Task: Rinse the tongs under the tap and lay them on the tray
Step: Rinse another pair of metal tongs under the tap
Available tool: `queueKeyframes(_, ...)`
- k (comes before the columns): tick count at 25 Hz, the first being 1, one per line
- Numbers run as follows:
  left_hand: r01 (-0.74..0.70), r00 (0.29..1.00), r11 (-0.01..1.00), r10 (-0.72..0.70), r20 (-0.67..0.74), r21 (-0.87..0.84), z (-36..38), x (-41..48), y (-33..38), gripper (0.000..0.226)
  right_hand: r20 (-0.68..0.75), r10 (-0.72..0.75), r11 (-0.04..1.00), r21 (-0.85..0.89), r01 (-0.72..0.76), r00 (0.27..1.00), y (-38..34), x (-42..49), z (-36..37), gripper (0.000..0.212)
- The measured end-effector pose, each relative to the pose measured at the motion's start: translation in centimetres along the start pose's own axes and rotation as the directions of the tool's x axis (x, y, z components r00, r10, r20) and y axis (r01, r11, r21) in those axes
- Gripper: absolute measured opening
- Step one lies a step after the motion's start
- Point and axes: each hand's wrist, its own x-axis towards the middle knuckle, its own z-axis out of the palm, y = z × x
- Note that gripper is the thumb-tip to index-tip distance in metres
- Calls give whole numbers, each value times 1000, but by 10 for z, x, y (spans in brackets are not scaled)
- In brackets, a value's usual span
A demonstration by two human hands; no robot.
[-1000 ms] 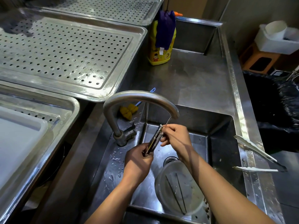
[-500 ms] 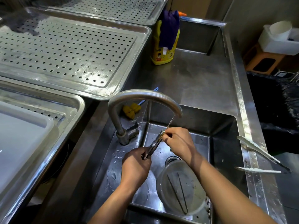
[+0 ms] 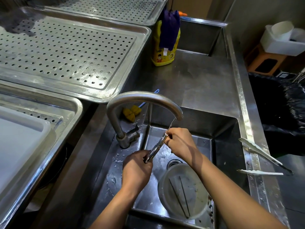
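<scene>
Closed metal tongs (image 3: 156,148) slant over the sink basin (image 3: 222,146), just below the spout of the curved tap (image 3: 142,96). A thin stream of water falls from the spout onto their upper end. My left hand (image 3: 136,169) grips the lower end of the tongs. My right hand (image 3: 179,143) pinches the upper end, fingers rubbing the metal. A perforated steel tray (image 3: 69,52) lies to the upper left of the sink.
A second pair of tongs (image 3: 262,157) rests open on the sink's right rim. A clear round container (image 3: 183,190) with thin sticks sits in the basin. A yellow bottle (image 3: 165,45) with a purple cloth stands behind, a yellow brush (image 3: 132,111) by the tap, a white tub (image 3: 19,139) at left.
Both hands have stayed under the spout with the tongs. My right hand has slid slightly along their upper end. The view has shifted a little.
</scene>
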Motion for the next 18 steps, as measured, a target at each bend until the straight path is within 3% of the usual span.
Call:
queueKeyframes(4, 17, 1000, 1000, -17, -7, -17, -1, 5, 1, 8, -4, 157, 938, 313, -148, 988, -3, 3, -3, 19)
queueKeyframes(7, 5, 999, 1000, -6, -32, -26, -3, 7, 1, 7, 135, 124, 822, 540, -178, 983, -2, 0, -8, 18)
queueKeyframes(12, 8, 1000, 999, -9, -24, -50, -2, 6, 3, 8, 101, 179, 717, 668, -201, 979, -3, -4, -3, 24)
queueKeyframes(18, 44, 999, 988, -47, -12, -149, -2, 5, 6, 8, 148, 257, 441, 861, -252, 955, 0, -8, 10, 21)
